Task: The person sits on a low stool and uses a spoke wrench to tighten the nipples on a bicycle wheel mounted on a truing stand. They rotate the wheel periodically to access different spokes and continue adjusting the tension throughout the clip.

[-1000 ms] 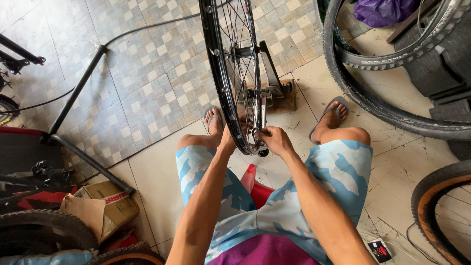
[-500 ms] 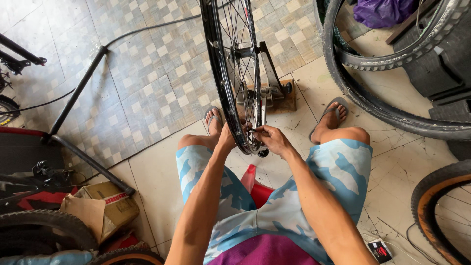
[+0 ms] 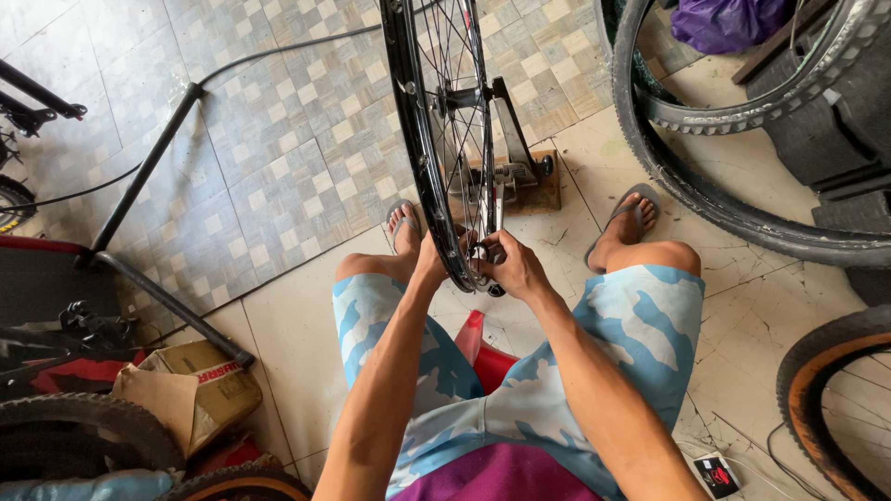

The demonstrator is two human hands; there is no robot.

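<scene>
Head view, change: While we compare this moment with the pictures of a second ago, little has shifted; both hands stay at the low edge of the black spoked bicycle wheel [image 3: 445, 139], and the wheel stands in the same place, so we judge the work on one spot of the rim is going on, not finished.
Right hand: our right hand [image 3: 512, 266] has its fingers [image 3: 490, 252] closed around a small dark tool at the rim; what kind of tool we cannot tell.
Left hand: our left hand [image 3: 432, 260] presses against the rim from the other side, fingers hidden behind the wheel, so we cannot tell how far they are closed.
Wheel's place: upright in a metal stand on a wooden base [image 3: 520, 181], on the tiled floor [image 3: 278, 148] between our feet in sandals.
Seat: a red plastic stool [image 3: 483, 353] shows between our knees.
Packages: a torn brown cardboard box with a red printed label [image 3: 190, 390] lies at lower left beside a knobby black tyre [image 3: 74, 436].
Labels: a small black card with a red mark [image 3: 716, 475] lies on the floor at lower right.
Elsewhere: a purple bag [image 3: 724, 20] sits at top right, behind large black tyres [image 3: 742, 218].
</scene>
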